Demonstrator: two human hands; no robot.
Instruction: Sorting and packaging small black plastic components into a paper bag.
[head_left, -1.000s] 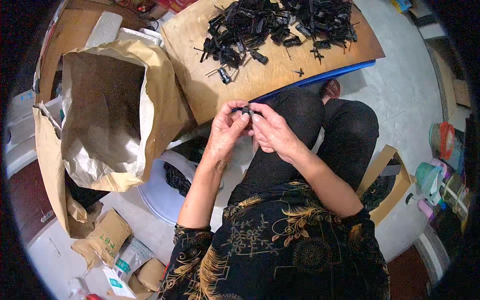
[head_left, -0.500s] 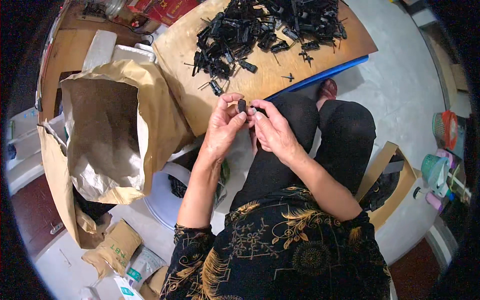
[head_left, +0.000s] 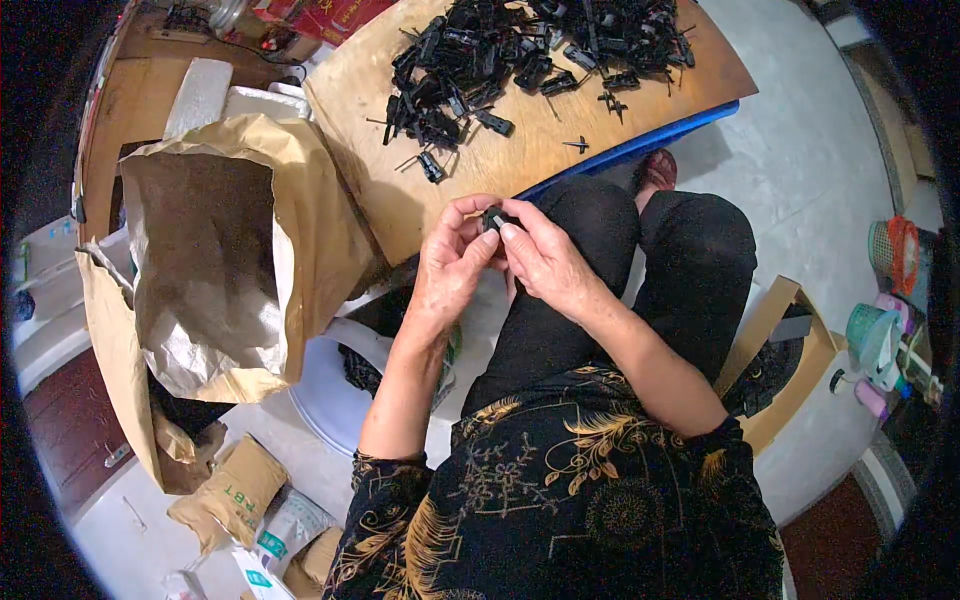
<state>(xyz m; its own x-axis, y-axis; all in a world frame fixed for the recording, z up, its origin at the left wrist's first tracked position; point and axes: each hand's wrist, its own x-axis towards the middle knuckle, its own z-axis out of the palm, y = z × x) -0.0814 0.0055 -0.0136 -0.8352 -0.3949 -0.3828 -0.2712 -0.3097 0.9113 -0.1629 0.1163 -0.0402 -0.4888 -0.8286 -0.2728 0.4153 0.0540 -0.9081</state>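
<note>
Between my fingertips, just off the board's near edge, is a small black plastic part (head_left: 493, 219). My left hand (head_left: 452, 262) is closed, pinching it between thumb and fingers. My right hand (head_left: 548, 258) is closed as well and presses against the same part from the other side; a small light-coloured spot shows by its thumb. The fingers partly cover the part, so its exact kind is not clear. A heap of black plastic parts with thin pins (head_left: 540, 55) covers the far side of the wooden board (head_left: 400, 190). One loose black piece (head_left: 430, 166) lies closest to my hands.
A large open paper sack (head_left: 285, 260) stands at the left. Beside it is a white bucket (head_left: 325, 385) holding black parts. At the right sits a cardboard box (head_left: 765, 420) with black contents. Paper packages (head_left: 230, 495) lie at the lower left. A small pin piece (head_left: 577, 145) rests on the board.
My hands have come together. The black part, earlier upright in my left fingers with the right hand just beside it, is now tilted and pinched between both hands.
</note>
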